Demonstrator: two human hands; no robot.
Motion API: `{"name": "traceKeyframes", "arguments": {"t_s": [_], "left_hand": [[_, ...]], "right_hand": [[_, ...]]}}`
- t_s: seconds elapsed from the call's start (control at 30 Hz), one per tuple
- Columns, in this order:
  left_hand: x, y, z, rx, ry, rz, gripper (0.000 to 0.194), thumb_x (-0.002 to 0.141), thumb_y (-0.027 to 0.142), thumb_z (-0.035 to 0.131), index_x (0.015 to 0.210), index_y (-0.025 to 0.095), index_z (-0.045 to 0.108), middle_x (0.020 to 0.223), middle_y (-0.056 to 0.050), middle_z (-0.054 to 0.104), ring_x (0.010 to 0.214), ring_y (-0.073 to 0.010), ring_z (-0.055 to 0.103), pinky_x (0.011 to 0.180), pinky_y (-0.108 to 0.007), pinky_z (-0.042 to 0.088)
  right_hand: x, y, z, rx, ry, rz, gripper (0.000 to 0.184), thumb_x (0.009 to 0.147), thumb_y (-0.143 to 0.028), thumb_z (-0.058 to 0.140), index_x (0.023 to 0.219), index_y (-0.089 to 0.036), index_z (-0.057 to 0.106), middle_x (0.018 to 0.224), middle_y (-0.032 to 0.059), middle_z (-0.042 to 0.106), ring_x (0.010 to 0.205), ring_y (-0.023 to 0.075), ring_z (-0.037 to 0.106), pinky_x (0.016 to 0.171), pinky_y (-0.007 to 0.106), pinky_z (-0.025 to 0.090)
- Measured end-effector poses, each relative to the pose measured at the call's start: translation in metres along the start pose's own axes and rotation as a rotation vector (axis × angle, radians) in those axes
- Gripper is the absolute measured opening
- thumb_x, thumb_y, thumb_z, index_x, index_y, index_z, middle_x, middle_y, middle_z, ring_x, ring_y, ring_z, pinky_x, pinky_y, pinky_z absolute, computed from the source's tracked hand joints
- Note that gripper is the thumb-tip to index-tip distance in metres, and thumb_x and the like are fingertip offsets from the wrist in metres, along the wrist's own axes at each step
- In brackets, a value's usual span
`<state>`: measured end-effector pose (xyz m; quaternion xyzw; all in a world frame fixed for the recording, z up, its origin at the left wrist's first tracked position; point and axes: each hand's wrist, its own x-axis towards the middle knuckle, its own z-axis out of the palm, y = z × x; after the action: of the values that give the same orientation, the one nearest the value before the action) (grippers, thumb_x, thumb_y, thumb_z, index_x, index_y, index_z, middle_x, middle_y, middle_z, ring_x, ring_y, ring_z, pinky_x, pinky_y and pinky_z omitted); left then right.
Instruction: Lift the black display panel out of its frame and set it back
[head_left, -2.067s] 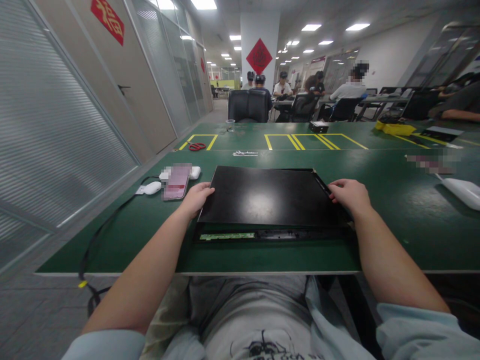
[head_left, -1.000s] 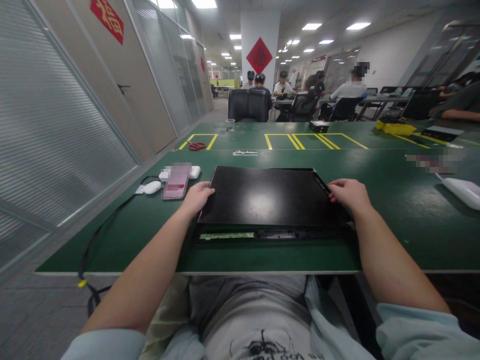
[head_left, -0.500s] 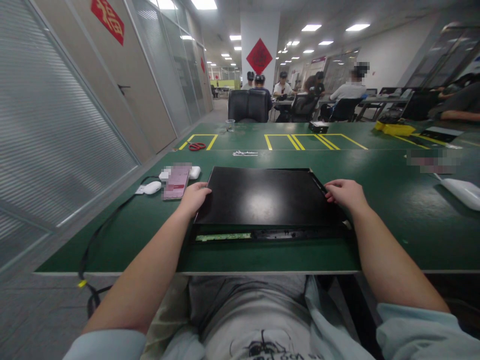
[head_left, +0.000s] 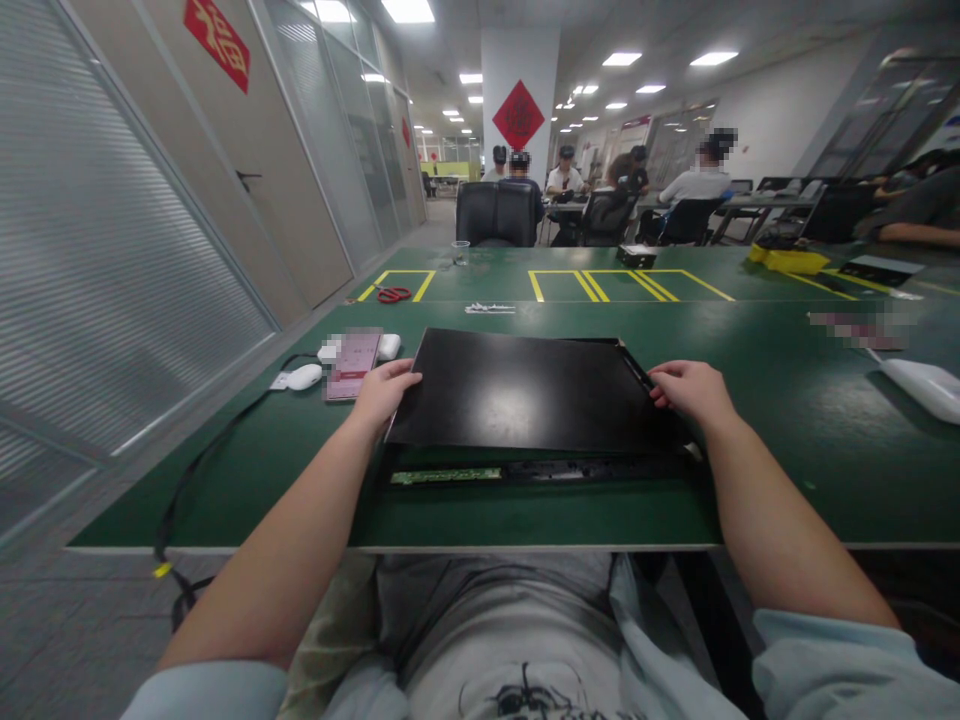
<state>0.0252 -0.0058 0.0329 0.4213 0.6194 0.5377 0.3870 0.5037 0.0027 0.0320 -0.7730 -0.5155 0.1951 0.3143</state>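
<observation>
A dark, glossy display panel [head_left: 517, 385] lies tilted over a shallow black frame [head_left: 600, 469], its left side raised. My left hand [head_left: 384, 393] pinches the panel's left edge, thumb on top, the other fingers partly hidden. At the other side, my right hand [head_left: 694, 393] is closed on the right rim of the frame, close beside the panel's right edge. A green circuit board strip [head_left: 446, 477] shows along the near inner side of the frame. Most of the frame's inside is hidden beneath the panel.
On the green table [head_left: 225, 490], a phone [head_left: 352, 365] and white devices with a black cable lie left. Red-handled scissors [head_left: 394, 295], small white pieces [head_left: 490, 309] and a clear cup [head_left: 460, 252] are farther back. A white device [head_left: 926, 385] lies right. People sit beyond.
The panel's left side has risen slightly and shifted a little left with my left hand. My right hand has stayed almost still at the frame's right rim.
</observation>
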Motion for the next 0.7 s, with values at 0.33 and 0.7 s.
{"name": "traceKeyframes", "arguments": {"t_s": [0.33,0.7], "left_hand": [[0.009,-0.016,-0.008,0.247,0.019,0.121,0.022,0.061,0.028,0.094,0.074,0.020,0.078,0.140,-0.016,0.077,0.135,-0.0413,0.067,0.120,-0.051,0.048],[0.015,-0.024,-0.009,0.417,-0.025,0.190,0.019,0.061,0.028,0.094,0.065,0.024,0.076,0.128,-0.013,0.081,0.125,-0.0406,0.072,0.117,-0.046,0.052]], "right_hand": [[0.003,0.004,0.001,0.031,-0.010,-0.009,0.021,0.088,-0.018,0.066,0.102,-0.016,0.081,0.070,0.0052,0.076,0.059,0.0182,0.074,0.061,0.026,0.060],[0.007,0.009,0.003,0.058,-0.003,-0.009,0.021,0.086,-0.019,0.067,0.102,-0.015,0.080,0.070,0.0065,0.076,0.059,0.0192,0.074,0.056,0.025,0.057]]}}
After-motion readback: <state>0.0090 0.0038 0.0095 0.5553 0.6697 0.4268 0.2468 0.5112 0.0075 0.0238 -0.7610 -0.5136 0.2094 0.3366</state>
